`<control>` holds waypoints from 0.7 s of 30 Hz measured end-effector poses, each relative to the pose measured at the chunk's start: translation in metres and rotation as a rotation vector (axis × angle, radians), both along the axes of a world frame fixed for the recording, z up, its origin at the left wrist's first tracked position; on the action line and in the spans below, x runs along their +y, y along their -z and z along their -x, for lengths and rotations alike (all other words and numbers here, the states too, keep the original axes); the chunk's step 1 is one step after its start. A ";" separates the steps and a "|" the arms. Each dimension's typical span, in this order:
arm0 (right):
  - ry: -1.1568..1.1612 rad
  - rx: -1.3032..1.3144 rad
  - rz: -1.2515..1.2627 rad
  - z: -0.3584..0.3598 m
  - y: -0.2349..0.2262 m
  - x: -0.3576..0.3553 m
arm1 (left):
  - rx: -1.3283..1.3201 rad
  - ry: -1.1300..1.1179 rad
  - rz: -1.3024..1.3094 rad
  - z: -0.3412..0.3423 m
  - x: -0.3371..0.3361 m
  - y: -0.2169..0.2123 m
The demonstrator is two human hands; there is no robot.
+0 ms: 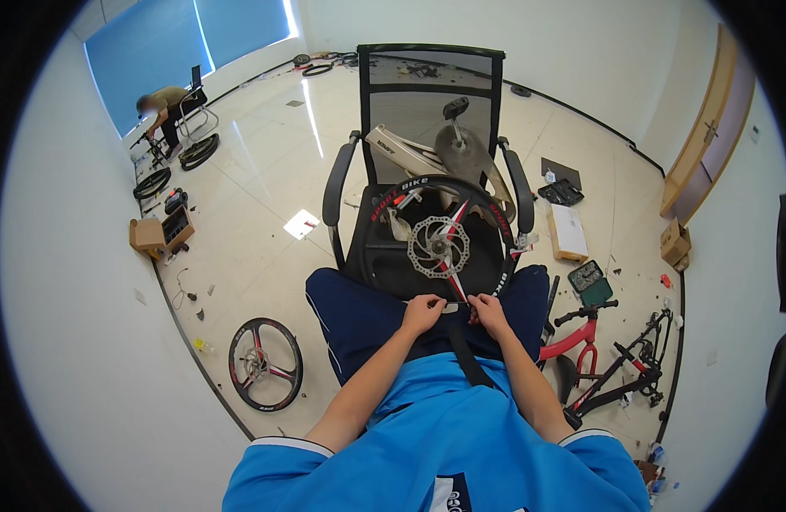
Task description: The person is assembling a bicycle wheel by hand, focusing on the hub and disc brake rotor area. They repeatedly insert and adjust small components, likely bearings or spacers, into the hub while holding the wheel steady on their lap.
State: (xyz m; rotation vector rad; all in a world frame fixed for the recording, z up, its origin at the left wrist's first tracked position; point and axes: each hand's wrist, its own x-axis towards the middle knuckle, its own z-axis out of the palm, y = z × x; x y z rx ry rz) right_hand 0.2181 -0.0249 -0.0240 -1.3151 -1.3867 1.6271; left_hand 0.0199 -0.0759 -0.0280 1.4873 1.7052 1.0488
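My left hand (423,314) and my right hand (488,314) are close together over my lap, fingers closed. A small pale piece (450,308) shows between them, at the left fingertips; what it is I cannot make out. Whatever the right fingers pinch is hidden or too small to name. Just beyond my hands, a black bicycle wheel (378,256) leans on the seat of a mesh-backed office chair (431,64). The wheel has red and white spokes and a silver disc brake rotor (438,247) at its hub. Behind it, a pale bicycle frame (403,152) rests on the chair.
Another spoked wheel (266,364) is on the floor at left, near an open cardboard box (148,236). At right are a red bike frame (572,340), a black frame (616,382), a green tool case (591,286) and a white box (568,232). A person (162,107) bends over at far left.
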 end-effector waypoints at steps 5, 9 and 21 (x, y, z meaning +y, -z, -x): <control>0.000 0.005 0.010 0.000 0.000 0.000 | 0.011 0.005 -0.017 0.000 -0.001 0.000; 0.000 0.009 0.001 0.000 0.001 0.000 | 0.001 -0.002 -0.020 0.001 0.000 0.003; 0.035 -0.007 -0.092 0.000 0.022 0.008 | -0.111 0.076 -0.210 -0.001 0.006 0.015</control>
